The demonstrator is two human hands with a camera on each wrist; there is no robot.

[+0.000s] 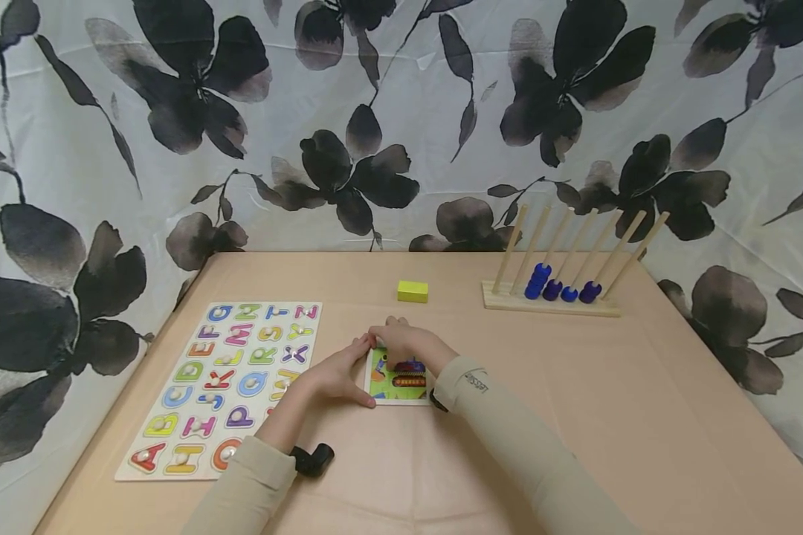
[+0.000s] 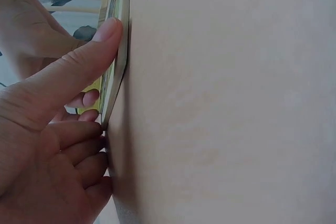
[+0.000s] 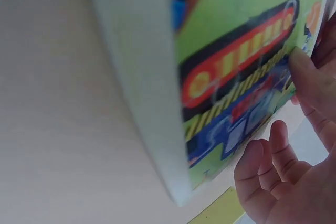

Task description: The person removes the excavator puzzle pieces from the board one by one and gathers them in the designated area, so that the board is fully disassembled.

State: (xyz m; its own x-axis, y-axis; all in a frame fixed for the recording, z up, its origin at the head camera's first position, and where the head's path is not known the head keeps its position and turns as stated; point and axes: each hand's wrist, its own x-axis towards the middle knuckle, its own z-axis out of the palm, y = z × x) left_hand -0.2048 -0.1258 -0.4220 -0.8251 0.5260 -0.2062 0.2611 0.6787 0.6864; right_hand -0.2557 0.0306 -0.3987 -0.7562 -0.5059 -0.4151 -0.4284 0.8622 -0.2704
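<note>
A small jigsaw puzzle shows a tracked digger on a green ground, in a thin pale-edged board. My left hand holds the board along its left side, with the thumb against the edge and the fingers bent in at the far corner. Over the far part of the puzzle is my right hand, covering some of the picture. In the right wrist view its thumb presses on the picture, while the other fingers hang loosely bent beyond the board's edge.
At the left lies a white alphabet board with knobbed letters, partly under the left forearm. A yellow block sits behind the puzzle. Toward the back right stands a wooden peg rack with blue beads. Floral cloth hangs behind the table.
</note>
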